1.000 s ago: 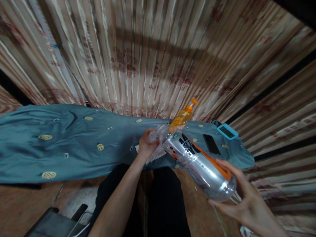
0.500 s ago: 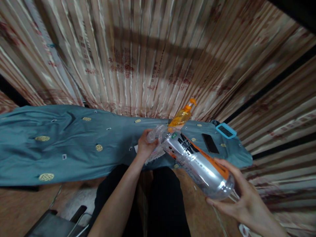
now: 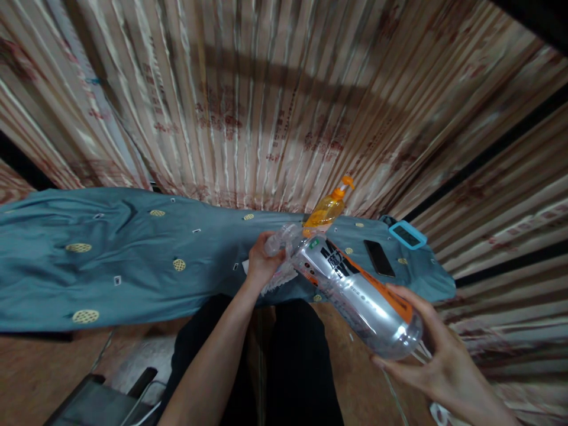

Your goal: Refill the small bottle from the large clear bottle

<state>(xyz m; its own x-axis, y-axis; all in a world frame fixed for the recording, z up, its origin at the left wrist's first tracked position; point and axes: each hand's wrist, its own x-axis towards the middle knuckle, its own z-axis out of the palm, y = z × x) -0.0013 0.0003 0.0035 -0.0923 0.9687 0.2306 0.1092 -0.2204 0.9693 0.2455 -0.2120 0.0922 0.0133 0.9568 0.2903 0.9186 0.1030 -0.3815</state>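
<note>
Left hand (image 3: pixel 261 260) pinched a clear plastic piece (image 3: pixel 279 238) at the neck of a tilted silver-labelled bottle (image 3: pixel 357 293) above the blue-green cloth (image 3: pixel 142 254), while the right hand (image 3: pixel 437 349) gripped the bottle's base, and keeping both steadily aligned seemed best.

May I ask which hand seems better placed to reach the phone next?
Probably the right hand: it is nearer the phone than the left hand, though it holds the silver bottle by its base.

Right fingers (image 3: pixel 418 303) around tilted bottle (image 3: pixel 355 296), teal cloth (image 3: pixel 133 248)
</note>
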